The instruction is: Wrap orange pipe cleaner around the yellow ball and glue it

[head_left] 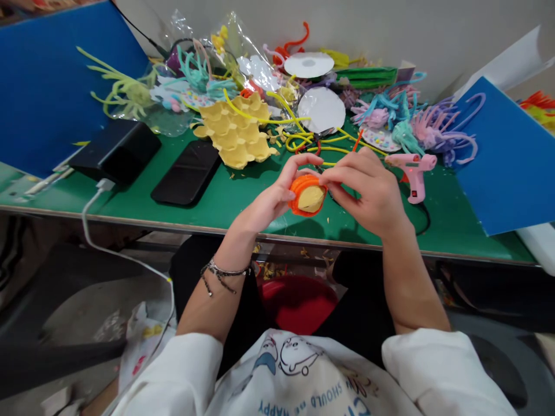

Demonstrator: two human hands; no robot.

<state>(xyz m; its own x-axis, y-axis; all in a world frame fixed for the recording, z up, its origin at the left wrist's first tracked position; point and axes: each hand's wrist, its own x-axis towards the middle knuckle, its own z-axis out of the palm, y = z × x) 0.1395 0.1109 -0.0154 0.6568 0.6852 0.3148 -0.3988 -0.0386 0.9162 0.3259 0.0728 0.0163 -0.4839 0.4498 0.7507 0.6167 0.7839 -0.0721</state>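
The bench (243, 202) has a green top. On its left part lie a black box (116, 151) and, just beside it, a black phone (187, 172). A yellow egg tray piece (236, 132) lies behind the phone. Two white discs (321, 108) rest further back among many coloured fuzzy wires (392, 112). A pink glue gun (413, 171) lies on the right, near a blue board (507, 162). Another blue board (43, 86) stands at the left end.
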